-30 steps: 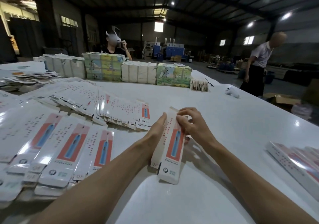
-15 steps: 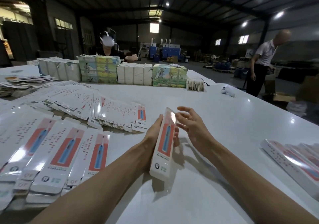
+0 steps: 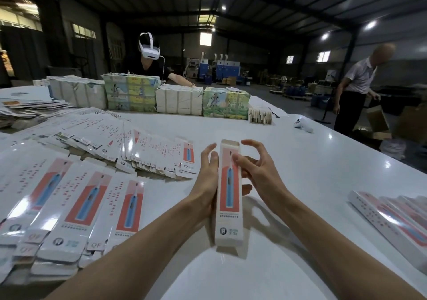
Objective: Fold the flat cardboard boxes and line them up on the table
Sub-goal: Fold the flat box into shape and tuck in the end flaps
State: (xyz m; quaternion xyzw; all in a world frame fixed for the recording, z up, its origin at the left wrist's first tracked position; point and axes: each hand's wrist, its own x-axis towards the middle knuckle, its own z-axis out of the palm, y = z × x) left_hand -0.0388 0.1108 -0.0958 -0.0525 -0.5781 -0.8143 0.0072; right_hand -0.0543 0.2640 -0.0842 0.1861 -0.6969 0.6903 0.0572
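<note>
I hold a long white box [image 3: 228, 198] with a red panel and a blue toothbrush picture upright over the white table [image 3: 312, 175]. It is opened into a tube, and its top end is open. My left hand [image 3: 206, 177] grips its left side, fingers pointing up along the edge. My right hand [image 3: 256, 168] is at its right side, with the thumb tip on the front face and the fingers curled round the right edge. Flat boxes [image 3: 76, 209] of the same print lie in overlapping stacks to the left. Folded boxes [image 3: 392, 219] lie side by side at the right edge.
A fanned row of flat boxes [image 3: 147, 152] stretches behind the stacks. Wrapped packs [image 3: 178, 102] line the table's far side, where a person with a white headset [image 3: 150, 66] stands. A white controller [image 3: 303, 126] lies far right. Another person [image 3: 355, 92] bends over cartons beyond the table.
The box went from a half-flat sheet to a squared tube. My right hand let go of it, then came back to its right side. The view tilted down slightly.
</note>
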